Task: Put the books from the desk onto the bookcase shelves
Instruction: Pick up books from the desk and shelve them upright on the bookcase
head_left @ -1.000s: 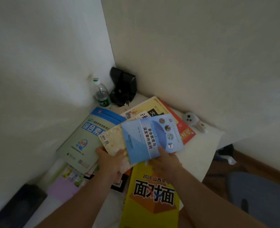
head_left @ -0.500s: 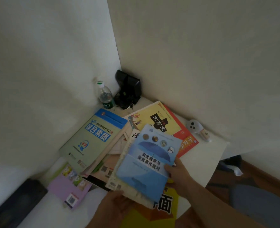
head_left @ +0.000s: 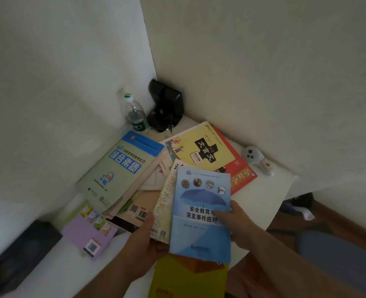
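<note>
Your right hand (head_left: 234, 224) grips the blue umbrella-cover book (head_left: 201, 216) at its right edge, thumb curled over the cover and the other fingers hidden beneath. Your left hand (head_left: 144, 244) holds the left side of the same small stack, thumb pressed on the cream patterned book (head_left: 163, 206) lying directly under the blue one; its fingers are tucked out of sight below. Under your wrists sits a yellow book (head_left: 188, 278). Beyond your fingertips lie the yellow-and-black book (head_left: 201, 151) and the green-and-blue book (head_left: 122, 168), overlapping on the white desk (head_left: 263, 194). Left of your left thumb is a purple booklet (head_left: 87, 235). A water bottle (head_left: 136, 115) stands in the far corner.
</note>
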